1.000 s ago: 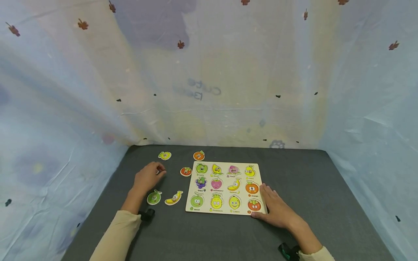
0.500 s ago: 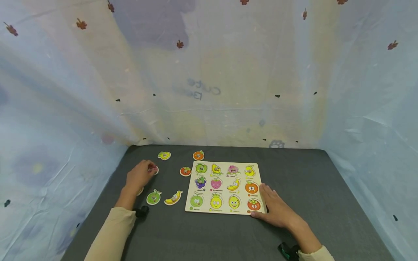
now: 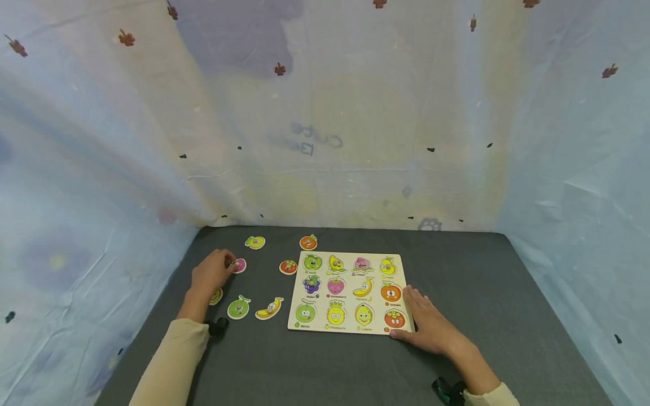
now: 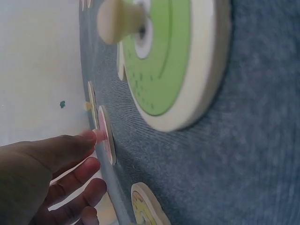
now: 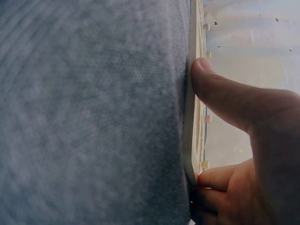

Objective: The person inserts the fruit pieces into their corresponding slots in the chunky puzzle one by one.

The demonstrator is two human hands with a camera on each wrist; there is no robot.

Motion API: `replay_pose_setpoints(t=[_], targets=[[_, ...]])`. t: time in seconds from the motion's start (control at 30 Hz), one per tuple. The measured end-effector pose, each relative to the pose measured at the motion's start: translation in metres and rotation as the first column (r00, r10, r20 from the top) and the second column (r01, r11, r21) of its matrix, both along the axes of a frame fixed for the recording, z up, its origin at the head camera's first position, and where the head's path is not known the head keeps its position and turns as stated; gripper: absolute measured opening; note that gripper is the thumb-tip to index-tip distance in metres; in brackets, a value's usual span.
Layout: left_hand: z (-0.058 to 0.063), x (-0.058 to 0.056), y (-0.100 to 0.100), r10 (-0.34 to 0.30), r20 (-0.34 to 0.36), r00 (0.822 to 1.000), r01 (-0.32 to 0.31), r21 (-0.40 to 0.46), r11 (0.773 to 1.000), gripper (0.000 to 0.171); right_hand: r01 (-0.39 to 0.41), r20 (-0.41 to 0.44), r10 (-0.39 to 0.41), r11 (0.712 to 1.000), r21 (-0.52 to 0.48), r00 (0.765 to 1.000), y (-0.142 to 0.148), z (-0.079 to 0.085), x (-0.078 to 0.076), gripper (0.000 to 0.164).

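My left hand [image 3: 212,273] is at the left of the table, thumb and a fingertip pinching the small knob of a pink puzzle piece [image 3: 240,265]. The pink piece [image 4: 107,136] sits at table level in the left wrist view. My right hand [image 3: 431,324] rests against the lower right corner of the fruit puzzle board [image 3: 325,326], thumb at its near edge and fingers straight along the right side. The right wrist view shows the thumb touching the edge of the board [image 5: 189,136].
Loose puzzle pieces lie left of the board: a green melon [image 3: 238,308], a banana [image 3: 269,309], a tomato [image 3: 288,267], an orange [image 3: 308,242], a yellow lemon-like one [image 3: 255,242] and a yellow one [image 3: 216,296] partly behind my left wrist. A patterned curtain [image 3: 325,113] surrounds the grey tabletop [image 3: 325,372].
My left hand has moved left and a little back, from above the pink piece to its knob. The pink piece and the yellow piece by the wrist have come into sight. The right hand stays put.
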State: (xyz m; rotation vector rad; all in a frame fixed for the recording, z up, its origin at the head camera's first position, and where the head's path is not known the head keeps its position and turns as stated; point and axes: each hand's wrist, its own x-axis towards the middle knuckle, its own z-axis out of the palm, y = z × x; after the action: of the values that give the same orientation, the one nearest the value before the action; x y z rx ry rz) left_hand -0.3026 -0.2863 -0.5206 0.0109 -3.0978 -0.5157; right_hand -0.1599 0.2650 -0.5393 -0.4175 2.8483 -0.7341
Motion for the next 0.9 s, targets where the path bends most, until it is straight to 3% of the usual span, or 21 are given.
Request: replay_pose_setpoints(t=[0.9], targets=[[-0.0064,-0.0067,-0.0003,0.04,0.029,0.999,-0.04,0.01,0.999,0.022,0.003,0.007,-0.003,1.0,0.003,1.0,0.0,0.0004,-0.0004,0.122]])
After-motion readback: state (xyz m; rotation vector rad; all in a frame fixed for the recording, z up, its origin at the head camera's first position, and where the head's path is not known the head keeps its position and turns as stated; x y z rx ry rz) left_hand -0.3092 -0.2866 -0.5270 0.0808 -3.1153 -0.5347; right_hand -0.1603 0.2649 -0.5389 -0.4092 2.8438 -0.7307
